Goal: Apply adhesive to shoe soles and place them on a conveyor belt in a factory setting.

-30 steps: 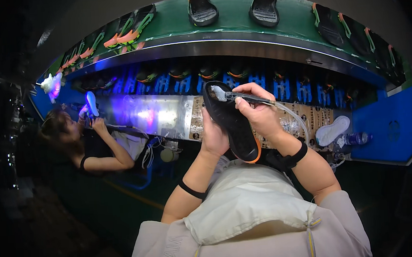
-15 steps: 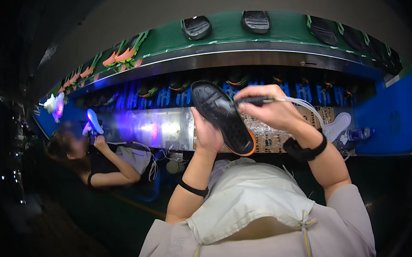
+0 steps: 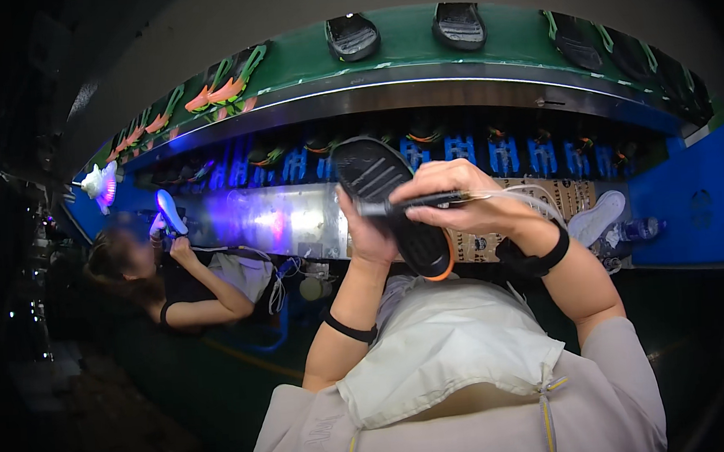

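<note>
My left hand grips a black shoe sole with an orange edge at its near end, thumb along the left side and the other fingers hidden beneath. The sole is held up over the bench, tilted, its ribbed inner face toward me. In my right hand is a black-handled brush, pinched between thumb and fingers. Its pale tip lies across the middle of the sole. From the handle's rear a clear tube runs off to the right.
Printed cardboard covers part of the metal bench. A white sole and a plastic bottle lie at right. Ahead, a green belt carries black soles and orange-green uppers. At left, a co-worker holds a sole.
My right hand and the brush have moved left and slightly down, from the sole's right edge to across its middle. The sole has turned a little more upright.
</note>
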`<action>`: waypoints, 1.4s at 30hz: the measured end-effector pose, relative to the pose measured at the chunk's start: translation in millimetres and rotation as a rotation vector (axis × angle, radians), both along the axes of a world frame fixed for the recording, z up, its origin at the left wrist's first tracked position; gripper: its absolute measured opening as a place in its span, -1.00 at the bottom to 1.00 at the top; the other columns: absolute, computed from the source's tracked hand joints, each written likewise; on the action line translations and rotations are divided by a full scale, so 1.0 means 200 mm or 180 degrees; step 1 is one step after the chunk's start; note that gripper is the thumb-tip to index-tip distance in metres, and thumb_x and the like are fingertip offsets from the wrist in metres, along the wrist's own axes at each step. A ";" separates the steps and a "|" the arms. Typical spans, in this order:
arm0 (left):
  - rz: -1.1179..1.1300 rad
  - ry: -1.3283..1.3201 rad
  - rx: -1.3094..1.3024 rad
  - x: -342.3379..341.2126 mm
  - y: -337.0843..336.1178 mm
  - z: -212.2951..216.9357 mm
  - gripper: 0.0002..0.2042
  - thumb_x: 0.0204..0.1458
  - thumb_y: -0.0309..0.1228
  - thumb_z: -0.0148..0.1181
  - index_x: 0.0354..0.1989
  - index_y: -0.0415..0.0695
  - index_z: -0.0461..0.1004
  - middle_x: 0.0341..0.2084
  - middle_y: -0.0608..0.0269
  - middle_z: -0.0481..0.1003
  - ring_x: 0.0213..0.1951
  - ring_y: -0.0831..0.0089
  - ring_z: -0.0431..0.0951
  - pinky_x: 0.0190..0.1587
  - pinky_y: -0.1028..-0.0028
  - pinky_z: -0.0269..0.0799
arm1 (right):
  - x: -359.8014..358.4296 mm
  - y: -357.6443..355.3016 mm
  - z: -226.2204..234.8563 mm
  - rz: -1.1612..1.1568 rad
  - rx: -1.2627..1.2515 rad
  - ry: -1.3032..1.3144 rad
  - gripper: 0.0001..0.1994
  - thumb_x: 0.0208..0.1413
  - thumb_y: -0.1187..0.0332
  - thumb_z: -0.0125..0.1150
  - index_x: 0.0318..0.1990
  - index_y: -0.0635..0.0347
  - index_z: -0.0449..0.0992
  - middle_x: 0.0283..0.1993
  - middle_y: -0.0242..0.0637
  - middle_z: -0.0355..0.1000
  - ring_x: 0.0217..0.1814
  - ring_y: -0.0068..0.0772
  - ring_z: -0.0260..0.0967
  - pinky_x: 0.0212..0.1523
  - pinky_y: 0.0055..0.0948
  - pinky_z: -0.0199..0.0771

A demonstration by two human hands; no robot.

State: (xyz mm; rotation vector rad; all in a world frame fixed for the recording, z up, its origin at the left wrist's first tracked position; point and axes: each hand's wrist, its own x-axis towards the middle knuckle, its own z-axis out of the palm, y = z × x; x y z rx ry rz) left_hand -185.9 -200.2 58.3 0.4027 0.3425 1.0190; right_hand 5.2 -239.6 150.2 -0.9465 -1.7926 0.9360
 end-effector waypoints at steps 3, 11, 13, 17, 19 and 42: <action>-0.0059 -0.0368 0.0056 -0.04 0.01 0.04 -0.22 0.25 0.42 -0.29 0.30 0.02 0.39 0.15 0.19 0.52 0.15 0.24 0.55 0.24 0.15 0.50 | 0.00 -0.03 0.00 0.0166 -0.0586 0.0743 -0.76 0.07 0.49 0.41 -0.07 0.28 0.69 -0.20 -0.15 0.66 -0.19 -0.41 0.57 -0.14 -0.40 0.56; -0.0281 -0.0566 -0.0150 -0.09 0.08 0.13 -0.03 0.07 0.57 -0.24 0.25 -0.14 0.41 -0.09 -0.14 0.55 -0.08 -0.02 0.59 0.07 0.06 0.56 | -0.07 -0.07 0.05 0.0523 0.0112 -0.0100 -0.73 0.06 0.50 0.40 -0.05 0.22 0.69 -0.24 -0.14 0.61 -0.23 -0.15 0.54 -0.15 -0.28 0.52; -0.0057 -0.0635 0.0059 -0.09 0.11 0.15 0.02 0.03 0.60 -0.23 0.24 -0.18 0.41 -0.07 -0.15 0.55 -0.06 -0.02 0.58 0.07 0.07 0.55 | -0.13 -0.10 0.04 -0.0791 -0.0309 0.0378 -0.76 0.04 0.47 0.41 -0.10 0.21 0.67 -0.15 -0.11 0.63 -0.21 -0.03 0.59 -0.08 -0.24 0.56; 0.0083 -0.0444 0.0235 -0.13 0.18 0.22 0.11 -0.05 0.64 -0.20 0.19 -0.33 0.41 -0.05 -0.13 0.54 -0.06 0.01 0.57 0.07 0.07 0.53 | -0.13 -0.12 0.08 0.0269 0.0572 -0.0483 -0.78 0.08 0.47 0.41 -0.08 0.12 0.69 -0.27 -0.15 0.59 -0.16 -0.04 0.55 -0.13 -0.22 0.56; 0.0150 -0.0742 0.0463 -0.15 0.21 0.26 0.14 -0.07 0.64 -0.16 0.19 -0.37 0.39 -0.04 -0.14 0.53 -0.05 0.02 0.55 0.09 0.08 0.51 | -0.11 -0.11 0.10 0.0672 -0.0171 0.0302 -0.75 0.08 0.45 0.43 -0.06 0.18 0.68 -0.20 -0.15 0.63 -0.16 -0.17 0.61 -0.13 -0.27 0.58; -0.1147 0.1526 0.2006 0.00 0.51 0.58 -0.18 0.33 0.28 -0.23 0.38 -0.28 0.30 0.15 -0.04 0.53 0.10 0.23 0.62 0.15 0.24 0.58 | 0.00 0.05 0.22 0.0799 0.0868 -0.1232 -0.64 -0.01 0.51 0.45 0.01 0.14 0.65 -0.32 -0.22 0.53 -0.26 -0.09 0.49 -0.21 -0.20 0.51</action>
